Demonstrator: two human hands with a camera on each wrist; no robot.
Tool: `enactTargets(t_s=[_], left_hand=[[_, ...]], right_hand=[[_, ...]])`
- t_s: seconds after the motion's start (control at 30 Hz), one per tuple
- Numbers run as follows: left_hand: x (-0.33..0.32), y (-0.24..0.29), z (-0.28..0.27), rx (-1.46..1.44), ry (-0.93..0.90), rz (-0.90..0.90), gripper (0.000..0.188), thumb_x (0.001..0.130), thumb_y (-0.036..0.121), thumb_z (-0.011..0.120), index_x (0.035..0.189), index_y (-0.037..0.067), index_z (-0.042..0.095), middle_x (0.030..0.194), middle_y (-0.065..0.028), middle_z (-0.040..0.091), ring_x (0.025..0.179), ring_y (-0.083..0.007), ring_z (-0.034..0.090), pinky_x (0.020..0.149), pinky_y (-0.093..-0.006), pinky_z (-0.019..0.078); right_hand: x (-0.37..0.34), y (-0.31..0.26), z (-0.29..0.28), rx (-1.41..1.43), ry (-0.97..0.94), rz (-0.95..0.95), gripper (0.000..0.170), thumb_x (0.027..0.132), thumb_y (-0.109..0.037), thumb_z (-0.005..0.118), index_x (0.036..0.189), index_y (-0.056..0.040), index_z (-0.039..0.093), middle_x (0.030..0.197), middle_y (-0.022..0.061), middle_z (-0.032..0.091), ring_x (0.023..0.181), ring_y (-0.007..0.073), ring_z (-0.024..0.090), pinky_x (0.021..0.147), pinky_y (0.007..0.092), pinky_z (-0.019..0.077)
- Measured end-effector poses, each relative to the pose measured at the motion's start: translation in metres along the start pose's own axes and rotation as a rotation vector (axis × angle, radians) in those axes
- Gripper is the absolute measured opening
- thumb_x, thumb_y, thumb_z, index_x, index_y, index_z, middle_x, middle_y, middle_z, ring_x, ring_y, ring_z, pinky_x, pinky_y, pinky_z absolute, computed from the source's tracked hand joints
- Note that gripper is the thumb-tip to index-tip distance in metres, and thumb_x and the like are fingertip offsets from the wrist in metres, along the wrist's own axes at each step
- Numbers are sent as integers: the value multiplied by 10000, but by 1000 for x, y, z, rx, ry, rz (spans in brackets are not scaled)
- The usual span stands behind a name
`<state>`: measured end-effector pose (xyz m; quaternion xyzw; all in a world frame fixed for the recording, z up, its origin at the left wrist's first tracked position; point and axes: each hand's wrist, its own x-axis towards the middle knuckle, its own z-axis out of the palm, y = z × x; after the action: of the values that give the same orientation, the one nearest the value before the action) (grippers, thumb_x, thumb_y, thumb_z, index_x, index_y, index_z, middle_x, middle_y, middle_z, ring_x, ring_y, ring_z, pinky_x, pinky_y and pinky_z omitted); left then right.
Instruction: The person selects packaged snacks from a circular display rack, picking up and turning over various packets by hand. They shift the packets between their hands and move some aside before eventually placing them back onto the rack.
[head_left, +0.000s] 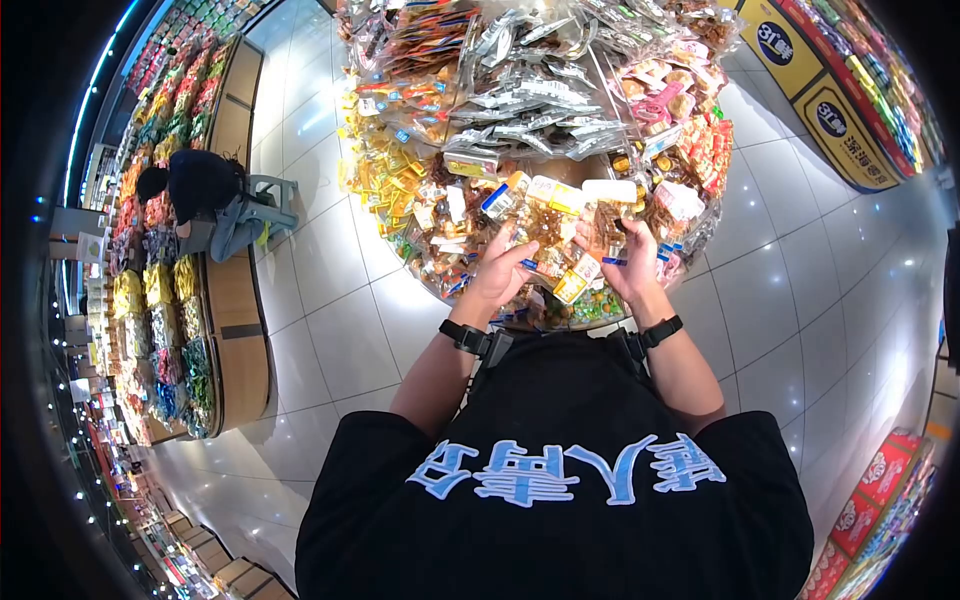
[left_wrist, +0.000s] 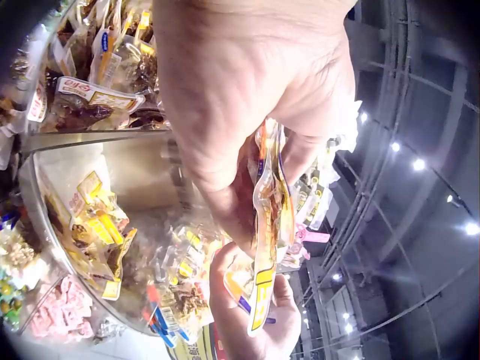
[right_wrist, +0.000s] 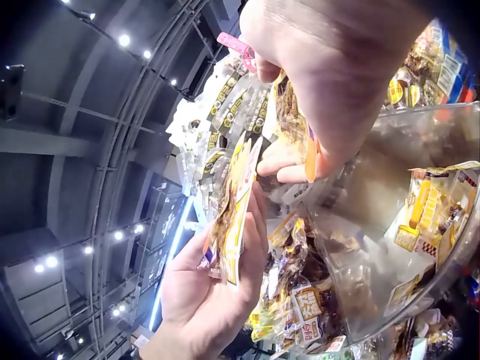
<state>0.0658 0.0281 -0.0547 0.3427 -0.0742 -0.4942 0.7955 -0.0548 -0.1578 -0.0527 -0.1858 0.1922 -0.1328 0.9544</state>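
Small clear snack packets with white and yellow labels are in both hands, above a round display heaped with packaged snacks. My left hand (head_left: 503,268) grips upright packets (left_wrist: 265,232) between thumb and fingers, their thin edges facing the left wrist camera. On the other side, my right hand (head_left: 632,265) pinches a packet (right_wrist: 291,112) with brown contents and an orange edge; the palm hides part of it. The fingertips of the right hand come close to the left hand's packets. Below both hands, loose packets (right_wrist: 307,311) lie in the display.
Clear dividers split the display; a see-through bin (left_wrist: 97,247) holds a few yellow-labelled packets. Silver-grey bags (head_left: 540,95) are piled toward the back. A person (head_left: 205,190) is by a stool (head_left: 272,200) at the left shelves. Tiled floor (head_left: 330,290) surrounds the display.
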Motion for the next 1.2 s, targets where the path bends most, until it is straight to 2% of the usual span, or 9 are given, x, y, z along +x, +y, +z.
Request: enactTargets(t_s=[0.2, 0.33, 0.47, 0.57, 0.73, 0.83, 0.97, 1.13, 1.2], left_hand=[[-2, -3, 9, 110, 18, 27, 597, 894, -80, 556, 1433, 57, 337, 1346, -112, 518, 1210, -241, 547, 953, -409, 515], [-3, -10, 18, 140, 44, 45, 606, 883, -80, 580, 1426, 55, 347, 1327, -98, 531, 1193, -218, 556, 958, -382, 507], [-1, -11, 17, 101, 49, 77, 597, 887, -81, 572, 1423, 60, 350, 1320, -89, 536, 1195, -209, 552, 959, -378, 503], [-3, -11, 16, 91, 62, 86, 572, 893, -80, 562, 1410, 66, 366, 1310, -80, 542, 1191, -200, 552, 959, -376, 500], [-2, -12, 15, 172, 194, 126, 512, 904, -86, 541, 1373, 65, 403, 1283, -76, 558, 1173, -186, 557, 963, -354, 490], [1, -13, 20, 244, 221, 160, 483, 916, -74, 531, 1366, 56, 413, 1277, -77, 562, 1161, -178, 562, 962, -342, 487], [10, -16, 26, 244, 130, 160, 462, 935, -47, 523, 1373, 48, 413, 1274, -77, 566, 1140, -167, 571, 960, -335, 489], [10, -6, 23, -28, 191, 26, 403, 1010, 159, 502, 1390, 70, 404, 1291, -101, 554, 1164, -210, 576, 964, -380, 506], [10, -4, 18, -23, 68, 49, 433, 1004, 156, 514, 1409, 74, 386, 1311, -102, 541, 1179, -213, 566, 974, -393, 499]], right_hand=[[0, 5, -2, -283, 21, 1, 421, 954, -255, 594, 1263, 22, 522, 1178, 146, 633, 1031, 224, 649, 894, 352, 544], [-2, 18, 17, -529, 12, -87, 364, 848, -44, 727, 1191, -22, 607, 1095, 65, 674, 944, 98, 643, 770, 268, 533], [-13, 11, 36, -593, 129, -82, 234, 838, -90, 739, 1038, -66, 620, 865, -11, 670, 634, 38, 556, 509, 200, 402], [-9, 4, 24, -563, 149, -140, 291, 843, -12, 697, 1124, -22, 623, 1007, 47, 690, 852, 111, 664, 721, 249, 538], [-8, -14, 16, -577, 190, -462, 299, 858, 10, 647, 1154, 10, 601, 993, 77, 688, 874, 145, 671, 779, 289, 546], [-16, -12, 27, -1158, 103, -898, 380, 803, 47, 606, 1181, 19, 581, 1061, 118, 685, 952, 200, 673, 819, 299, 536], [-31, 5, 44, -1683, -254, -732, 574, 746, -98, 745, 1268, 1, 527, 1202, 168, 583, 1159, 357, 550, 1010, 416, 435], [-38, 2, 54, -1688, -356, -623, 689, 766, -218, 794, 1344, 3, 492, 1408, 164, 448, 1298, 335, 455, 1070, 417, 390], [-39, 1, 52, -1687, -349, -588, 672, 787, -223, 780, 1346, 9, 489, 1432, 165, 428, 1317, 337, 438, 1085, 414, 374]])
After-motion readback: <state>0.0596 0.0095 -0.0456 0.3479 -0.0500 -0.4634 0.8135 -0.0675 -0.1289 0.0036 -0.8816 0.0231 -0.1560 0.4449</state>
